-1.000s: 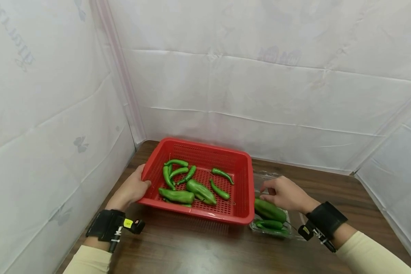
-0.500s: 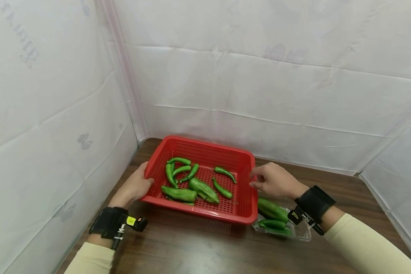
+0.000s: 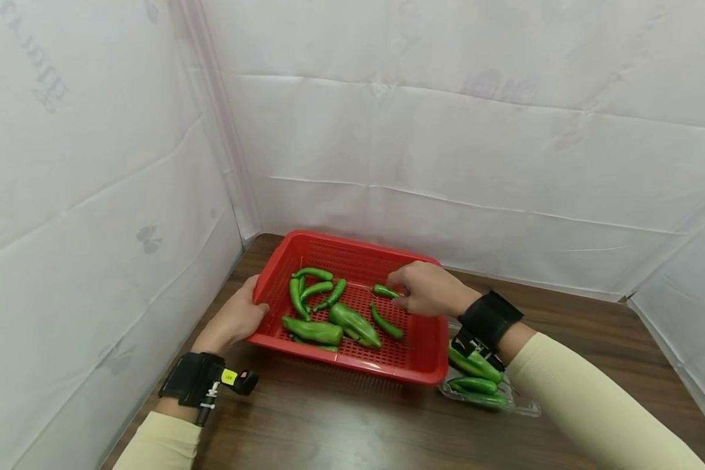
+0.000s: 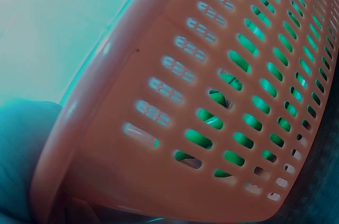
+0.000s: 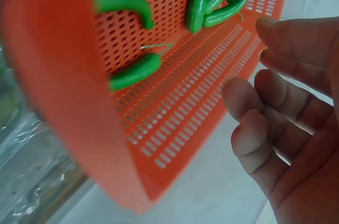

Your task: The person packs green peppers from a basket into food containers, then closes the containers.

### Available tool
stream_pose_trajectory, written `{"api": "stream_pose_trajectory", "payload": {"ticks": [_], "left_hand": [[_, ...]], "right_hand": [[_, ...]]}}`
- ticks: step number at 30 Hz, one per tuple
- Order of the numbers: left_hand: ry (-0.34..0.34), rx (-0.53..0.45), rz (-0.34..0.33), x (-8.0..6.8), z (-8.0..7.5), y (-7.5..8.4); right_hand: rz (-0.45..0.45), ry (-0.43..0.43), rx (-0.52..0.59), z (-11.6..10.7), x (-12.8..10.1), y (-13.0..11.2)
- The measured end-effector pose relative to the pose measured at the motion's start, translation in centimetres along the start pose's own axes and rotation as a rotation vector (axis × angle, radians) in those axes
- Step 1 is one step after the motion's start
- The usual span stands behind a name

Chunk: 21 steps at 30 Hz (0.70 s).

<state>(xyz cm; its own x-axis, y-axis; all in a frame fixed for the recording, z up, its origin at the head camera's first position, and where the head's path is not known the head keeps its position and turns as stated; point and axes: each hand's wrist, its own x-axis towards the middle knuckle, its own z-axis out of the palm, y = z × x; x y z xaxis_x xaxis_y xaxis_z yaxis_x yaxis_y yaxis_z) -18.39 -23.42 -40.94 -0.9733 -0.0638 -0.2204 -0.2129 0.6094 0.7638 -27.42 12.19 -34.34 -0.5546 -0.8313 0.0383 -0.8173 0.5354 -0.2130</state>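
My left hand [image 3: 235, 320] grips the left rim of a red perforated plastic basket [image 3: 358, 365], thumb inside the rim. In the left wrist view the basket's slotted wall [image 4: 122, 155] fills most of the picture, with green showing through its slots. Over the basket's right side is my right hand [image 3: 429, 287], fingers loosely curled with nothing between them in the right wrist view. It partly covers a slim green chili [image 3: 384, 291]; a second chili [image 3: 386, 323] lies just below. Two larger green peppers [image 3: 355, 326] and several thin chilies [image 3: 296, 297] lie further left.
A clear plastic tray [image 3: 525, 410] with more green peppers [image 3: 476, 385] stands right of the basket, partly under my right forearm. All this is on a dark wooden table [image 3: 329, 431], with white sheet walls [image 3: 446, 143] behind and at the sides.
My right hand has moved left from over the clear tray, past the basket's right rim, to above the chilies inside. The left hand keeps hold of the rim. The view has shifted slightly.
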Motion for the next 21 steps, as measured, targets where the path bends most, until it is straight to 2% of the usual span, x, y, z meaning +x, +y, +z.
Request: {"api": "stream_pose_trajectory", "payload": {"ticks": [8,13,21], "left_hand": [[0.002,0.003,-0.011,-0.1,0.1,0.0],[0.000,-0.004,-0.020,-0.3,0.1,0.0],[0.002,-0.010,-0.023,-0.5,0.1,0.1]], "right_hand": [[0.071,-0.143,-0.117,0.7,2.0,-0.2],[0.112,-0.228,-0.118,1.3,3.0,0.1],[0.196,-0.402,-0.048,3.1,4.5,-0.6]]}}
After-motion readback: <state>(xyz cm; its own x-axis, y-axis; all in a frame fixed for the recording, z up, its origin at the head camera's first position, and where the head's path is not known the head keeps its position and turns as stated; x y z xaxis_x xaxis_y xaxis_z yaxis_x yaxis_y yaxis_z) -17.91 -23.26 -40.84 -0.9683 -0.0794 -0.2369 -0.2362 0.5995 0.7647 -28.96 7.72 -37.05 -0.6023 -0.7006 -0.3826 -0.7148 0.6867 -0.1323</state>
